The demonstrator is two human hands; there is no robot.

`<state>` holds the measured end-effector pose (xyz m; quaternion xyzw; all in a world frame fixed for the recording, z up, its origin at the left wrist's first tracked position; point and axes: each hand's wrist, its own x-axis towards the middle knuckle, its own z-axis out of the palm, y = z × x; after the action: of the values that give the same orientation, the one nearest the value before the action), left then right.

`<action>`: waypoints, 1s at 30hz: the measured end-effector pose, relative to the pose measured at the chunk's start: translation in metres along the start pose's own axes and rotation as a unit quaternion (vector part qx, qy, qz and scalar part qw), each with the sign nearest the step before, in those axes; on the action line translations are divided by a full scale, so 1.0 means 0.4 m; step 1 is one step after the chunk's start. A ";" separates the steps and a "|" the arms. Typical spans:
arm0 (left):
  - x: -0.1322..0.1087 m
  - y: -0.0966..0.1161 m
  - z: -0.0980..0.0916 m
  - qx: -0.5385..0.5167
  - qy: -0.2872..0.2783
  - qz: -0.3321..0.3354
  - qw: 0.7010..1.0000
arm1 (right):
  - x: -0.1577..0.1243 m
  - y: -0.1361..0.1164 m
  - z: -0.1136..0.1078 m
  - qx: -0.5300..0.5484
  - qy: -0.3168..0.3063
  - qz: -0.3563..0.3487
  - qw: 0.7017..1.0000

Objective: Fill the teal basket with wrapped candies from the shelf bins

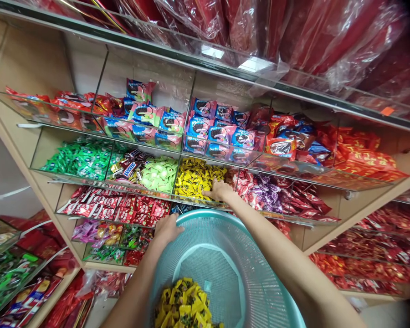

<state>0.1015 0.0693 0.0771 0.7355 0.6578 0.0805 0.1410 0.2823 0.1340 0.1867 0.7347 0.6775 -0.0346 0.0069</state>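
My left hand (166, 230) grips the far rim of a round teal plastic basket (259, 282) and holds it below the shelves. A heap of yellow wrapped candies (184, 305) lies in the basket's near side. My right hand (219, 190) reaches into a clear shelf bin full of the same yellow candies (193, 177), with its fingers curled down among the wrappers. What the fingers hold is hidden.
Clear-fronted bins line the slanted shelves: green candies (80, 157), Snickers (125, 169), pale green sweets (159, 173), red and purple wrappers (269, 193), biscuit packs (208, 130) above, KitKat packs (99, 205) below. Red bagged goods (294, 32) fill the top shelf.
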 end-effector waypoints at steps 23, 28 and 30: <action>-0.005 0.007 -0.002 0.001 0.005 0.002 1.000 | 0.065 0.048 -0.012 0.403 0.181 0.021 0.897; -0.004 0.008 -0.002 -0.001 0.002 -0.002 1.000 | 0.075 0.027 -0.002 0.545 0.159 0.040 0.822; -0.003 0.006 -0.001 -0.003 0.005 -0.001 1.000 | 0.078 0.022 0.003 0.589 0.148 0.050 0.793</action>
<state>0.1035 0.0680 0.0781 0.7339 0.6591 0.0861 0.1395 0.2936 0.1643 0.1831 0.6254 0.4814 -0.3175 -0.5256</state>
